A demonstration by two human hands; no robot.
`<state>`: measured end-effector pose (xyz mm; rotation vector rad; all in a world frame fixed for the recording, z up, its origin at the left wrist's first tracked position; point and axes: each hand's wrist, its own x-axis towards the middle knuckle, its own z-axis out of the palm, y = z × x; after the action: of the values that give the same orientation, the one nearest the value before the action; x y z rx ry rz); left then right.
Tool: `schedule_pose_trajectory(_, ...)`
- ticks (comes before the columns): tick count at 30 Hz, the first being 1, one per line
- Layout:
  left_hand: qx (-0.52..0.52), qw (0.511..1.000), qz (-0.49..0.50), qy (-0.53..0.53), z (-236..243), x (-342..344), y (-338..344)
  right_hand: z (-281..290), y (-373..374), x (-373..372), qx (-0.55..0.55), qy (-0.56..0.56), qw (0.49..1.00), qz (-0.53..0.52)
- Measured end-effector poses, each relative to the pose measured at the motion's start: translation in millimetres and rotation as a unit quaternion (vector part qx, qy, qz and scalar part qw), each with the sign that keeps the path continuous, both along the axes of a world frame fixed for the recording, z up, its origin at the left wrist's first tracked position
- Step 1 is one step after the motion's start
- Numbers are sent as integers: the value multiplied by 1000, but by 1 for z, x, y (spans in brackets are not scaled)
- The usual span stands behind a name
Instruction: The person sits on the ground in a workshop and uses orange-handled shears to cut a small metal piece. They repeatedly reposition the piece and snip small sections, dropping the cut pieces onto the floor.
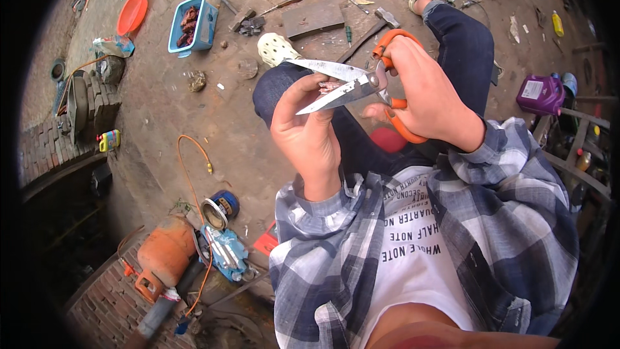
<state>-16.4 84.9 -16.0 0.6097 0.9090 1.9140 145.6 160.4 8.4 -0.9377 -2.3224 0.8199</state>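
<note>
An orange basin (132, 13) is on the ground (148, 110) beyond and left of the hands (431, 90); an orange gas cylinder (165, 250) is behind and left. Right of them is a purple jug (541, 95).

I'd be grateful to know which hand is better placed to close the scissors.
Probably the right hand: it grips the orange handles of the open scissors, while the left hand appears to pinch a small piece between the blades.

Soft daylight evenly lit the ground (226, 119), leaving faint shadows; a recess (58, 239) past its left edge sank into darkness. The scissors (371, 82) gleamed dully. Fisheye distortion curved brickwork (110, 310); black masked the corners.
</note>
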Motion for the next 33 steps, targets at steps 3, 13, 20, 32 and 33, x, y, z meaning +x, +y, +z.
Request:
schedule_pose_trajectory(3, -6, 1000, 22, 13, -1, 1, -1, -1, 0, -1, 26, -1, 1000, 1)
schedule_pose_trajectory(13, -60, 988, 115, 86, 6, 9, 0, 3, -6, -7, -4, -47, 999, -10)
schedule_pose_trajectory(20, -100, 983, 118, 101, 12, 10, 1, -1, -6, -11, 15, -59, 998, -29)
schedule_pose_trajectory(32, -163, 974, 130, 85, 14, 8, 13, -13, 5, -17, 63, -111, 992, -13)
schedule_pose_trajectory(33, -163, 974, 135, 76, 12, 7, 15, -13, 7, -18, 70, -118, 991, -8)
